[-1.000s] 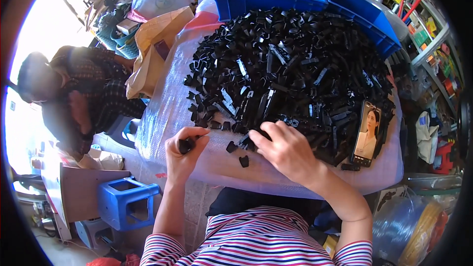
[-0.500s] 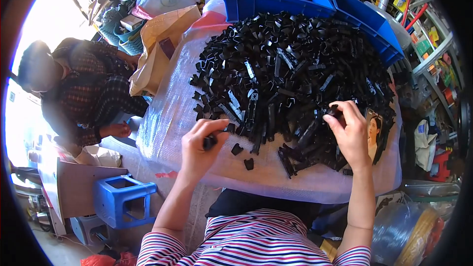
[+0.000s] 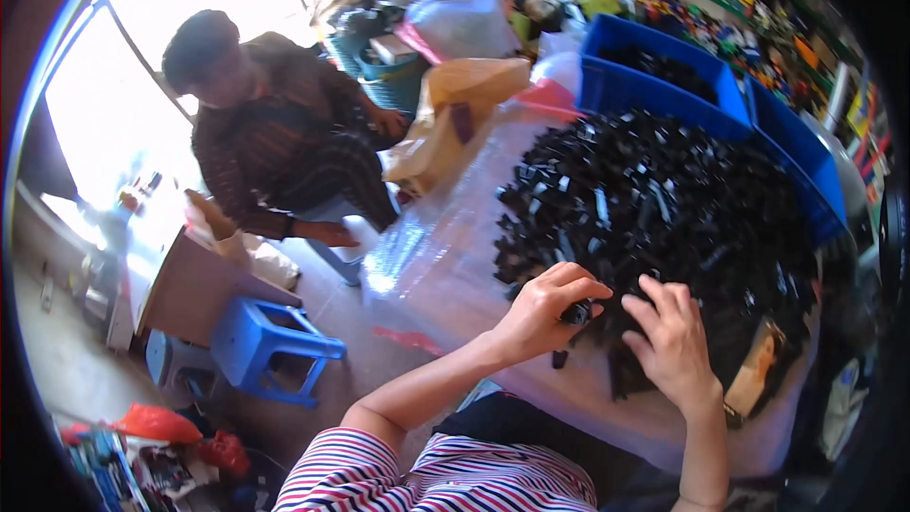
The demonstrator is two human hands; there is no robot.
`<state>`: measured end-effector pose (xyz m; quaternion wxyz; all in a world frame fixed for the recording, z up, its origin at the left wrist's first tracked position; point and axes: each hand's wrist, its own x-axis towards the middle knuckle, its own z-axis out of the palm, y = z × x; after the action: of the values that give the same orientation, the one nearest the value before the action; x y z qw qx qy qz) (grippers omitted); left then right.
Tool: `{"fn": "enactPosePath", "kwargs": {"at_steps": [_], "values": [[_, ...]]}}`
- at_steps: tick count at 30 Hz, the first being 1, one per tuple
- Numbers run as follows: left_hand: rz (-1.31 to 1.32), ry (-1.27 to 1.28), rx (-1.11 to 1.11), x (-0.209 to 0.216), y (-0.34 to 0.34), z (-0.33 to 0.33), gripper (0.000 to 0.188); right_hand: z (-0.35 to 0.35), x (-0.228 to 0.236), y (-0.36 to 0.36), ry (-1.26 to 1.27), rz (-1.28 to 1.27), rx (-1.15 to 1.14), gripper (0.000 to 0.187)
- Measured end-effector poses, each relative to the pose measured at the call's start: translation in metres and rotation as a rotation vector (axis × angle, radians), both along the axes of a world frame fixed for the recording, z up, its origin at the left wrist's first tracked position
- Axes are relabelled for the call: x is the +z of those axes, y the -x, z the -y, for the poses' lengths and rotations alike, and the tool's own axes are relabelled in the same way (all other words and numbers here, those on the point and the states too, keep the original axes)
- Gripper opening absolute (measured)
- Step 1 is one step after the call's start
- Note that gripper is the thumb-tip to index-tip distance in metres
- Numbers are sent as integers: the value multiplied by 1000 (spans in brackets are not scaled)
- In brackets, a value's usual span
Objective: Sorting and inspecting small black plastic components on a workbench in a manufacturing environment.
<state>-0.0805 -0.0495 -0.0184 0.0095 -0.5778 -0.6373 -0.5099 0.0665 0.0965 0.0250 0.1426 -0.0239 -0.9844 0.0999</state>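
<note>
I had the left hand (image 3: 550,315) just right of the frame's centre, its fingers curled around and pinching a small black piece (image 3: 576,313). Beside it I saw the right hand (image 3: 673,341), fingers spread and slightly bent, over the lower edge of a heap of black parts (image 3: 664,190); blur kept me from telling whether any fingertip touched one. The heap took up the right half of the frame, on a pale plastic sheet (image 3: 445,246). A phone (image 3: 754,370) lay at its lower right edge. At the upper right I made out a blue bin (image 3: 616,90) and a second blue bin (image 3: 806,166) next to it. In the upper left, a co-worker (image 3: 284,142) was near a brown paper bag (image 3: 450,133); a blue stool (image 3: 261,374) stood at the lower left.
</note>
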Motion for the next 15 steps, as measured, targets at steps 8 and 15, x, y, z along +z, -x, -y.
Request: {"fn": "enactPosePath", "kwargs": {"at_steps": [8,15], "values": [[288,24,501,-5,46,63,14,-10,-14,10,-72,-44,-2,28],[265,54,667,-19,76,91,9,-36,-2,-20,50,-283,-202,27]]}}
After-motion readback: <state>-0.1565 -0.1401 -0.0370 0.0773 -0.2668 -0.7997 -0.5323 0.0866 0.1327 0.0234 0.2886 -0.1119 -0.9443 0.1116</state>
